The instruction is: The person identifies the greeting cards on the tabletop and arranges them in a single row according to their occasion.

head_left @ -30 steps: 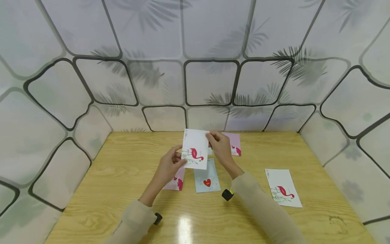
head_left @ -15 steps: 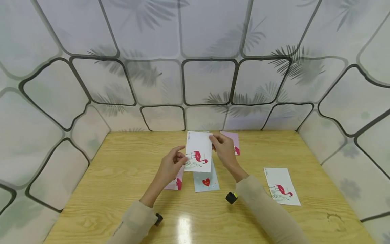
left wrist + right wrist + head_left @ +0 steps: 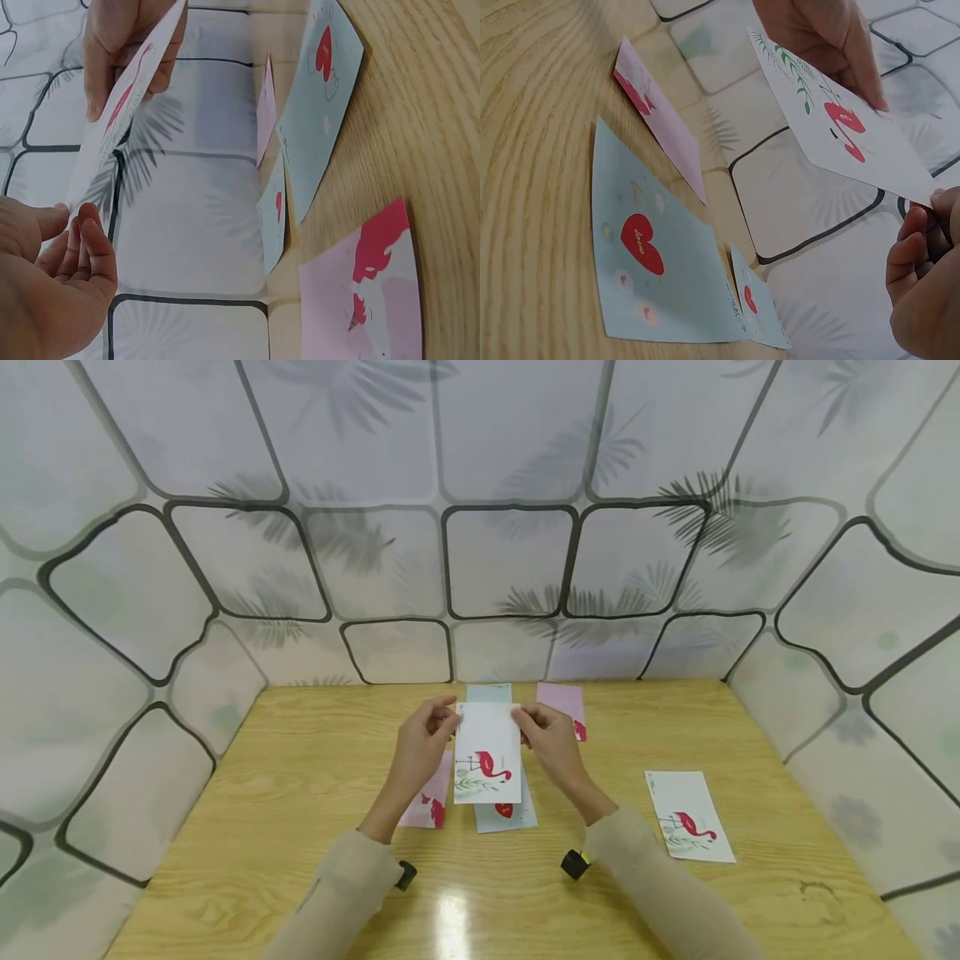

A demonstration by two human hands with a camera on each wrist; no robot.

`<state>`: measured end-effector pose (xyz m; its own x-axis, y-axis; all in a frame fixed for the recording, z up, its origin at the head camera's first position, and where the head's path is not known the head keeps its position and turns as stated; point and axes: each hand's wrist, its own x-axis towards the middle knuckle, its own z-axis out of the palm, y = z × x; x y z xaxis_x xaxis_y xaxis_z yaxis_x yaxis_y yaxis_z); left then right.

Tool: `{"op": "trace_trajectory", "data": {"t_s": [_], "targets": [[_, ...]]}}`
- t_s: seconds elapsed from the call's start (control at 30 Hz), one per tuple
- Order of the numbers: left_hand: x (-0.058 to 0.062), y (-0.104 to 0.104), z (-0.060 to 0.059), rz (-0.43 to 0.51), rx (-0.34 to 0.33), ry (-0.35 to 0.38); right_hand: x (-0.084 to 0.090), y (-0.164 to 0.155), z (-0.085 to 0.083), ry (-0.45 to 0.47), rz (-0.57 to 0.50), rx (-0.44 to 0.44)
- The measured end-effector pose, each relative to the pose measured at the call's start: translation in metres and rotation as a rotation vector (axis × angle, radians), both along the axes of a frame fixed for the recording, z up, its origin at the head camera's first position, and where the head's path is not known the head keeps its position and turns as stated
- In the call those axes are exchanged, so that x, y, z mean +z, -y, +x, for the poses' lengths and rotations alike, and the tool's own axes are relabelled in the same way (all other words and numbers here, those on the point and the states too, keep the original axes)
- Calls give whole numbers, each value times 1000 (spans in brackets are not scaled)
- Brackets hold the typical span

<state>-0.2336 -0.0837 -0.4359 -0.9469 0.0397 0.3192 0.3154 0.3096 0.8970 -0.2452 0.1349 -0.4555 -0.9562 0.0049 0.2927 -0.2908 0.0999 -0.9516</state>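
A white card (image 3: 487,739) printed with a red flamingo and green leaves is held up above the table. My left hand (image 3: 422,735) pinches its left edge near the top, thumb in front. The opposite edge is pinched by my right hand (image 3: 551,739), at about the same height. Below the held card lies a light blue card (image 3: 660,262) with a red heart, partly covered in the head view. Another blue card (image 3: 489,693) shows behind the held card's top. A pink card (image 3: 427,793) lies beneath my left wrist, and a second pink card (image 3: 562,702) sits behind my right hand.
A matching flamingo card (image 3: 690,818) lies apart on the right of the wooden table (image 3: 285,843). Patterned pale walls (image 3: 510,564) enclose the table at the back and both sides. Dark wrist cameras sit by both sleeves.
The held flamingo card has come down and toward me, uncovering the rear blue card. My left hand has moved from the card's lower left edge up to near its top.
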Motion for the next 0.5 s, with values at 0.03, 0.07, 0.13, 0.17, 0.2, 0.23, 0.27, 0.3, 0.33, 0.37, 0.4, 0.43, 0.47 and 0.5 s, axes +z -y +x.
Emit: {"op": "trace_trajectory", "data": {"t_s": [0.03,0.07,0.13,0.17,0.2,0.23,0.27,0.3,0.33,0.37,0.4,0.43,0.47,0.5], "targets": [[0,-1,0,7,1,-1,-1,0,1,-2,8,1],[0,-1,0,14,1,0,-2,-1,3,-3,13,3],[-1,-2,-1,24,1,3,-3,-2,5,2,23,6],[-1,-3,-1,30,-1,6,-3,-3,6,6,29,8],[-1,-4,-1,38,-3,8,-4,-4,8,11,33,9],[-1,-5,-1,46,-6,6,-4,-5,9,18,32,9],[-1,-6,-1,51,-8,8,-4,-6,10,26,27,9],[-1,-7,-1,56,-11,10,-4,-8,11,35,30,8],[-2,-8,-1,58,-14,13,-3,-10,13,40,29,8],[-2,-10,-1,60,-18,17,-3,-11,14,42,29,8],[-2,-11,-1,60,-21,21,-3,-13,15,42,34,4],[-3,-13,0,56,-23,25,-3,-15,16,38,39,2],[-4,-14,0,55,-26,33,-3,-16,18,29,48,2],[-5,-16,0,55,-31,38,-2,-18,19,22,56,0]]}}
